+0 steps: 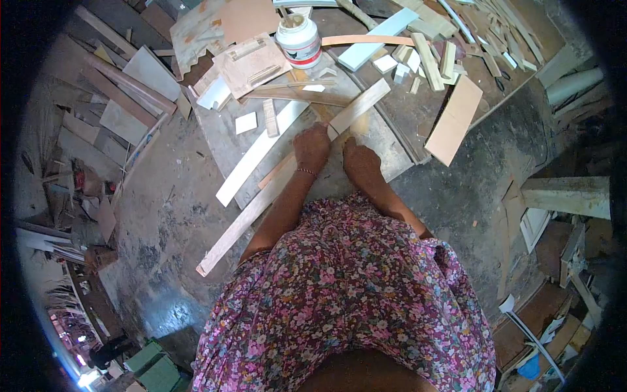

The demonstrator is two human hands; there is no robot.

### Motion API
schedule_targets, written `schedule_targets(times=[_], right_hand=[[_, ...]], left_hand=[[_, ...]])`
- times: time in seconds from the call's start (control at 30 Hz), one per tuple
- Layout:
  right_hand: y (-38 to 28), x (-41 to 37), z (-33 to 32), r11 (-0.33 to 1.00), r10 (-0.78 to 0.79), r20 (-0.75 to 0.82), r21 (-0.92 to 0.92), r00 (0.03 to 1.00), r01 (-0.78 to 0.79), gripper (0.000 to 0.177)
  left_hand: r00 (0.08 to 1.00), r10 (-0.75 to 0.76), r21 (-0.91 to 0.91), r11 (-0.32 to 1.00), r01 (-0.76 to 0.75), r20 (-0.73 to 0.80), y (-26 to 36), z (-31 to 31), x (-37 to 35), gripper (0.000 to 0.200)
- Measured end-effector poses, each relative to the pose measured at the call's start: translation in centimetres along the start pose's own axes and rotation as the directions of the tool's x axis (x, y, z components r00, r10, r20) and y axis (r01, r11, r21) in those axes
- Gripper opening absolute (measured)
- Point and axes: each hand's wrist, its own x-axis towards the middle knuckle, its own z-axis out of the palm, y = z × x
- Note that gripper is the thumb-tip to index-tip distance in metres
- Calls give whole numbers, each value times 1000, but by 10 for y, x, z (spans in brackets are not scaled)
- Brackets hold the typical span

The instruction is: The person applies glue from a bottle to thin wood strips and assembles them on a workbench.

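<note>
A long pale wooden strip [360, 108] runs diagonally from the worktable down past my left forearm, its near end beyond the table edge. My left hand [312, 149] is closed on the strip about midway, hiding part of it. Just to the right, my right hand [361, 161] has its fingers curled in beside the strip; whatever they hold, if anything, is hidden. A white board [255, 162] lies at an angle left of my left hand. Near it are a small wood block [270, 117] and a white square piece [246, 123].
An open white glue jar [298, 42] stands on the worktable [219, 134], beside stacked wooden pieces [251, 65]. Offcuts crowd the back right, with a tan board [454, 121] overhanging the table edge. Boards lean along the left, and a wooden beam [567, 196] juts in at right.
</note>
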Motion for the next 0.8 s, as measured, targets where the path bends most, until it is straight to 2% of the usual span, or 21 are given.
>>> schedule_targets(times=[0.17, 0.27, 0.43, 0.53, 0.67, 0.8], right_hand=[[2, -8, 0, 999, -40, -76, -7, 996, 40, 20], [1, -7, 0, 999, -6, -44, -32, 999, 4, 18], [1, 3, 7, 998, -55, -88, 22, 995, 57, 17], [3, 5, 9, 996, -88, -119, 0, 989, 89, 16], [2, 6, 8, 994, -106, -136, -1, 985, 107, 15], [4, 5, 9, 998, -61, -121, -2, 991, 61, 17]], left_hand=[[1000, 0, 20, 1000, -1, 19, 3, 1, 0, 32], [999, 4, 16, 1000, -4, 35, 2, 1, 0, 32], [999, 51, -4, 999, -51, -18, -3, 3, 2, 31], [999, 30, 16, 999, -31, 20, -4, 3, 4, 29], [998, 48, 62, 997, -45, -50, -2, -1, 3, 28], [993, 79, 148, 987, -66, -88, -6, 5, 7, 29]])
